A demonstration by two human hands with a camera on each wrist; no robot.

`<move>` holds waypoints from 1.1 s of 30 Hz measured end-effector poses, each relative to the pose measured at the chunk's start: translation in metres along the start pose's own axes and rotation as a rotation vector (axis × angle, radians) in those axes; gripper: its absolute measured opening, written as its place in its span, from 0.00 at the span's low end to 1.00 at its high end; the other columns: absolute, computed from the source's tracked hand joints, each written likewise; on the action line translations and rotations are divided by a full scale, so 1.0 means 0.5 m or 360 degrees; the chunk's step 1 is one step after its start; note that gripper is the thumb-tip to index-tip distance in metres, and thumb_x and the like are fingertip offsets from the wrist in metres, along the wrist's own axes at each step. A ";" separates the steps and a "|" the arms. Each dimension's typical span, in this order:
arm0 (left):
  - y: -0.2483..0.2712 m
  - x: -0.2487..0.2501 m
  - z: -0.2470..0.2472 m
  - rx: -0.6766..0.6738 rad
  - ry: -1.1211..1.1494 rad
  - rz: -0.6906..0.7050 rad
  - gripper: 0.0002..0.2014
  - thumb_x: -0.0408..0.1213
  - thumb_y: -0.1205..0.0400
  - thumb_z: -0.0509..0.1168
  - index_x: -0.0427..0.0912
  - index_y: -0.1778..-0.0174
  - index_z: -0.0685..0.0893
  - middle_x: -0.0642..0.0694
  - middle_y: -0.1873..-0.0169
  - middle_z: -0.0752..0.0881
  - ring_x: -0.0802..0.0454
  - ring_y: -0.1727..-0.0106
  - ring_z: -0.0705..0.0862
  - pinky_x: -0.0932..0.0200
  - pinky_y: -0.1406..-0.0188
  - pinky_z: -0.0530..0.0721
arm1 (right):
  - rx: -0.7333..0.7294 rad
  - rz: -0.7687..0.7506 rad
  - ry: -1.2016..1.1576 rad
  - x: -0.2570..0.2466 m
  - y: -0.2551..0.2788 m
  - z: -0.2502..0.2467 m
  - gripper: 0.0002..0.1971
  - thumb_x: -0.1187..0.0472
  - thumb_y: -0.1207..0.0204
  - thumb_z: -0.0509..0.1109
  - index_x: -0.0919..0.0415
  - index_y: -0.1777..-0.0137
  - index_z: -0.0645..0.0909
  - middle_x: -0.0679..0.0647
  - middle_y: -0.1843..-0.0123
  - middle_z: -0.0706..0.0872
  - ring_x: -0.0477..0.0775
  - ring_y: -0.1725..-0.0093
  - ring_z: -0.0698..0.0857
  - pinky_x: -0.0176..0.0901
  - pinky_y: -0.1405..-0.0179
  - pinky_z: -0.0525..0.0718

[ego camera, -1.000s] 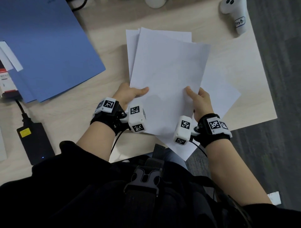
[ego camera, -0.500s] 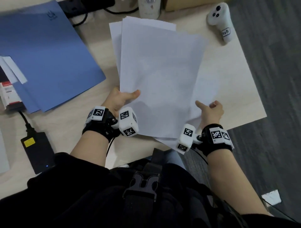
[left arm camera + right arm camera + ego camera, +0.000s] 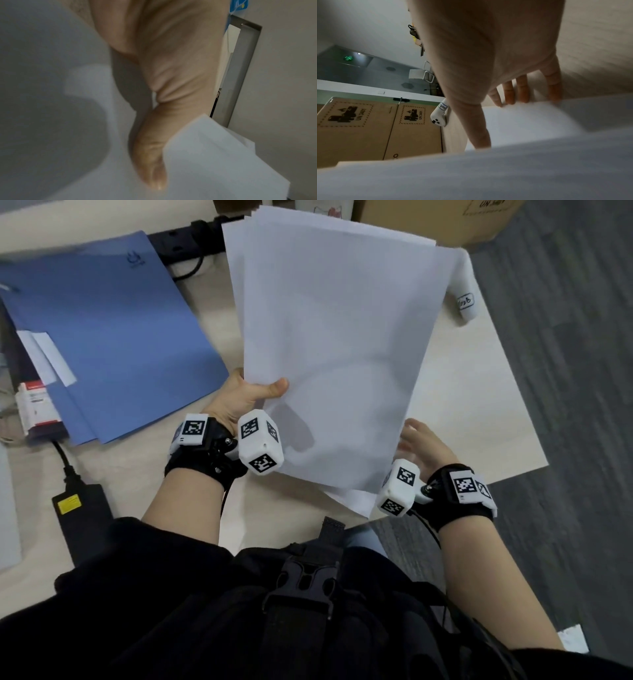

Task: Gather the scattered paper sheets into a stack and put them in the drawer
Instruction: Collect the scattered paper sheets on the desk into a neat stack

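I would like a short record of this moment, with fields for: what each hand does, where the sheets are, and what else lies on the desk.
left hand: the left hand pinches the paper stack at its left edge, thumb on top
right hand: the right hand has straight fingers at the stack's right edge, gripping nothing
sheets: the stack is lifted and tilted; one more loose sheet lies on the desk beneath it
drawer: not identifiable in these views
other items: blue folder, white controller, black power adapter, cardboard box

"UN 3481" on cardboard boxes (image 3: 356, 129)
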State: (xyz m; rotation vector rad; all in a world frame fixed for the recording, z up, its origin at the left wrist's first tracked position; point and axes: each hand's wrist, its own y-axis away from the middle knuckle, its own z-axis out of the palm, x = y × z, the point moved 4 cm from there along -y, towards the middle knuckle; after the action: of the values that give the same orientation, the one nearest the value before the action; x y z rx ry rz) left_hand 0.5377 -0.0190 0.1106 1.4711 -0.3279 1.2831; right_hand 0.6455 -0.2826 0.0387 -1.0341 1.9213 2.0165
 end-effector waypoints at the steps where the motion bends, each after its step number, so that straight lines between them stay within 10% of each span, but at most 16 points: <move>1: -0.003 0.000 -0.004 0.0062 -0.0027 0.0008 0.10 0.29 0.25 0.70 0.41 0.48 0.84 0.50 0.57 0.91 0.53 0.52 0.90 0.56 0.55 0.88 | -0.0047 0.0039 -0.0020 0.003 0.002 0.002 0.38 0.62 0.26 0.73 0.61 0.20 0.58 0.58 0.25 0.68 0.55 0.56 0.85 0.41 0.75 0.85; 6: -0.005 -0.008 -0.008 0.0294 -0.0111 0.0012 0.10 0.30 0.25 0.73 0.33 0.49 0.84 0.49 0.62 0.90 0.58 0.65 0.89 0.64 0.69 0.86 | -0.0057 0.0116 0.0000 0.016 -0.001 0.000 0.33 0.62 0.22 0.71 0.61 0.20 0.61 0.57 0.23 0.68 0.61 0.29 0.74 0.45 0.66 0.83; 10: 0.001 -0.033 -0.012 0.0329 -0.0084 -0.0060 0.04 0.29 0.24 0.71 0.38 0.56 0.83 0.56 0.74 0.89 0.62 0.71 0.88 0.68 0.76 0.83 | -0.0063 0.0110 0.0020 0.010 -0.004 0.015 0.26 0.63 0.21 0.67 0.60 0.24 0.67 0.62 0.29 0.71 0.59 0.44 0.81 0.45 0.66 0.80; 17: 0.010 -0.061 -0.031 0.0370 -0.0016 -0.0122 0.09 0.29 0.25 0.72 0.38 0.51 0.85 0.50 0.63 0.91 0.56 0.62 0.90 0.63 0.68 0.87 | 0.0051 0.0028 0.0008 -0.001 -0.029 0.029 0.18 0.66 0.21 0.66 0.62 0.31 0.71 0.53 0.58 0.76 0.53 0.60 0.77 0.43 0.56 0.80; 23: 0.025 -0.067 -0.047 0.0405 0.0045 -0.0110 0.05 0.28 0.23 0.69 0.40 0.53 0.83 0.52 0.67 0.91 0.60 0.66 0.90 0.67 0.72 0.85 | 0.0259 -0.0039 0.0087 0.002 -0.035 0.038 0.27 0.69 0.26 0.70 0.62 0.28 0.66 0.60 0.41 0.77 0.55 0.56 0.80 0.42 0.65 0.80; 33: 0.037 -0.107 -0.091 0.0544 0.0129 -0.0228 0.05 0.32 0.22 0.70 0.40 0.52 0.83 0.53 0.69 0.90 0.60 0.69 0.89 0.67 0.75 0.84 | 0.0370 -0.0183 0.0988 -0.038 -0.022 0.075 0.31 0.64 0.24 0.69 0.63 0.23 0.62 0.65 0.24 0.59 0.67 0.25 0.64 0.52 0.30 0.69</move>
State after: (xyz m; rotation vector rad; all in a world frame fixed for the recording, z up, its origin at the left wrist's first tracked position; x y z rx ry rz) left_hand 0.4795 -0.0103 0.0677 1.6884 0.0545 1.3222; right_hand 0.6523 -0.2396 0.0380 -1.8034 2.2278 1.4633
